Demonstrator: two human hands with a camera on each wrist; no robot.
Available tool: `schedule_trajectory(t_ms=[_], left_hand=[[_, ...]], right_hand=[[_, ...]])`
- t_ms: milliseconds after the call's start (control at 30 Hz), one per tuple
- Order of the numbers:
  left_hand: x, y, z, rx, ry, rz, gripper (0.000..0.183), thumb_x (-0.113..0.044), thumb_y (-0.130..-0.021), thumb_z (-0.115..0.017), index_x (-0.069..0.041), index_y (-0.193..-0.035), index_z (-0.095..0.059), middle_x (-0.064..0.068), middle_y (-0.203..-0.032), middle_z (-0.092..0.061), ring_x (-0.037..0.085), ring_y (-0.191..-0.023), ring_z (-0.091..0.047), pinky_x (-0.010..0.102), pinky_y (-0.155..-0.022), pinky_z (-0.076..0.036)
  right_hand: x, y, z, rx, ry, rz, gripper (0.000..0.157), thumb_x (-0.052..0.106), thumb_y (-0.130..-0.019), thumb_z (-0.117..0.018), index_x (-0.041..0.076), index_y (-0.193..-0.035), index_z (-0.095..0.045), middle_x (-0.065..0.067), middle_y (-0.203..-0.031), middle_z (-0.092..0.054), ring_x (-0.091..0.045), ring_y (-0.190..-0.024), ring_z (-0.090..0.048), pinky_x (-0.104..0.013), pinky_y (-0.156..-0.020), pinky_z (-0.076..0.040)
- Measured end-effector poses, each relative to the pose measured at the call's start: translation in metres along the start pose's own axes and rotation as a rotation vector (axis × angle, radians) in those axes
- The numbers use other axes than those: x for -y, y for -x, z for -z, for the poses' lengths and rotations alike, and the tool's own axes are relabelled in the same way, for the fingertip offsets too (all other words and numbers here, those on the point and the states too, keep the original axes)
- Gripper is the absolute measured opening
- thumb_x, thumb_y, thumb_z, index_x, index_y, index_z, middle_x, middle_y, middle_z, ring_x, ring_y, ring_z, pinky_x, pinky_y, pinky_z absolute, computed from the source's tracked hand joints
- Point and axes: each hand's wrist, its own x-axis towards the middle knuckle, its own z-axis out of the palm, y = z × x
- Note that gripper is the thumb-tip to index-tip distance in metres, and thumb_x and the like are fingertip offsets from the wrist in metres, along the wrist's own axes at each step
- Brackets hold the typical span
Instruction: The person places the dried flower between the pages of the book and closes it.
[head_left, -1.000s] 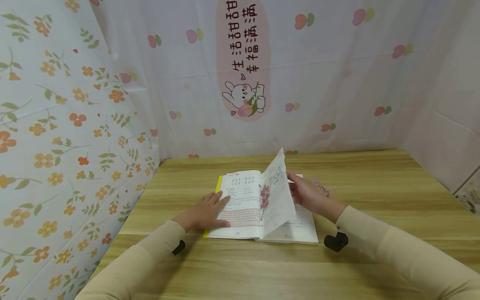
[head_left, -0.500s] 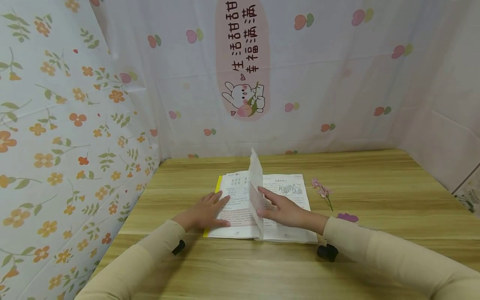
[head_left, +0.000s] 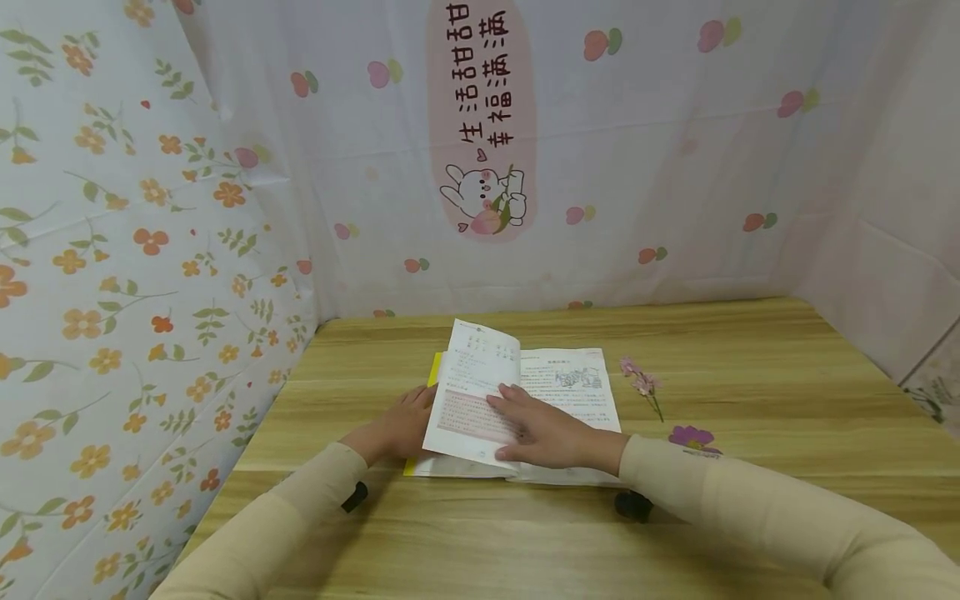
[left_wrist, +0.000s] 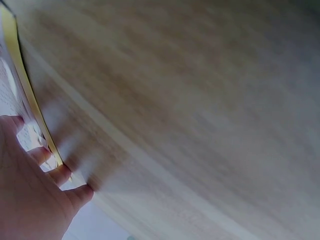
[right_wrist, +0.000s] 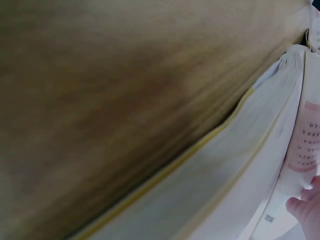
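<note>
Book (head_left: 566, 408) (open), beneath both hands (head_left: 399, 425) (head_left: 555, 435); raised page (head_left: 477, 375), between them

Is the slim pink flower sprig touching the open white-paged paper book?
Apart: the head view shows a strip of wooden tabletop between the pink sprig and the open book.

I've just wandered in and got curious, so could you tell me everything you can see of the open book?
The open book lies flat on the wood-grain table, its white, paper-looking pages printed with small text, too small to read. A yellow edge shows along its left side, and a line drawing sits high on the right page. One leaf is raised over the left pages, showing a pinkish text block. The right hand touches that leaf; the left hand rests at the yellow edge, partly hidden beneath it.
</note>
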Motion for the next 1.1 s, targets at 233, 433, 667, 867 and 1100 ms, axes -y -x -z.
schedule_trajectory(t_ms=[233, 433, 667, 867, 1100], left_hand=[[0.003, 0.002, 0.001, 0.022, 0.03, 0.021, 0.071, -0.045, -0.096, -0.054, -0.008, -0.153, -0.03, 0.021, -0.156, -0.019, 0.044, -0.14, -0.019, 0.058, -0.11, -0.02], [0.007, 0.004, 0.001, 0.027, 0.047, 0.007, 0.067, -0.041, -0.1, -0.047, -0.007, -0.154, -0.026, 0.021, -0.158, -0.016, 0.043, -0.142, -0.018, 0.055, -0.111, -0.02], [0.013, 0.007, -0.001, 0.0, 0.023, 0.008, 0.056, -0.033, -0.106, -0.034, -0.007, -0.155, -0.023, 0.019, -0.158, -0.017, 0.037, -0.143, -0.02, 0.051, -0.111, -0.023], [0.019, 0.011, 0.0, -0.056, 0.123, 0.003, 0.054, -0.028, -0.106, -0.036, -0.002, -0.153, -0.026, 0.024, -0.155, -0.021, 0.039, -0.141, -0.023, 0.051, -0.111, -0.023], [0.023, 0.011, 0.003, -0.135, 0.187, -0.014, 0.054, -0.023, -0.105, -0.038, -0.001, -0.152, -0.025, 0.027, -0.153, -0.024, 0.04, -0.139, -0.027, 0.052, -0.109, -0.027]], right_hand=[[0.003, -0.005, -0.001, 0.041, 0.129, 0.055, 0.075, 0.048, -0.093, -0.062, 0.01, -0.151, -0.035, -0.018, -0.158, -0.02, -0.034, -0.145, -0.011, -0.048, -0.113, -0.02], [0.004, -0.006, -0.001, 0.087, 0.143, 0.053, 0.071, 0.048, -0.094, -0.059, 0.011, -0.151, -0.036, -0.017, -0.158, -0.021, -0.032, -0.146, -0.011, -0.047, -0.113, -0.021], [0.006, -0.006, 0.001, 0.111, 0.151, 0.064, 0.07, 0.047, -0.095, -0.059, 0.01, -0.15, -0.037, -0.017, -0.158, -0.021, -0.034, -0.145, -0.012, -0.047, -0.113, -0.02], [0.004, -0.007, -0.001, 0.12, 0.177, 0.063, 0.071, 0.051, -0.095, -0.056, 0.011, -0.151, -0.036, -0.017, -0.158, -0.02, -0.033, -0.145, -0.011, -0.046, -0.114, -0.019], [0.004, -0.008, -0.004, 0.116, 0.232, 0.074, 0.071, 0.052, -0.095, -0.054, 0.01, -0.15, -0.038, -0.02, -0.156, -0.022, -0.036, -0.145, -0.013, -0.047, -0.113, -0.019]])
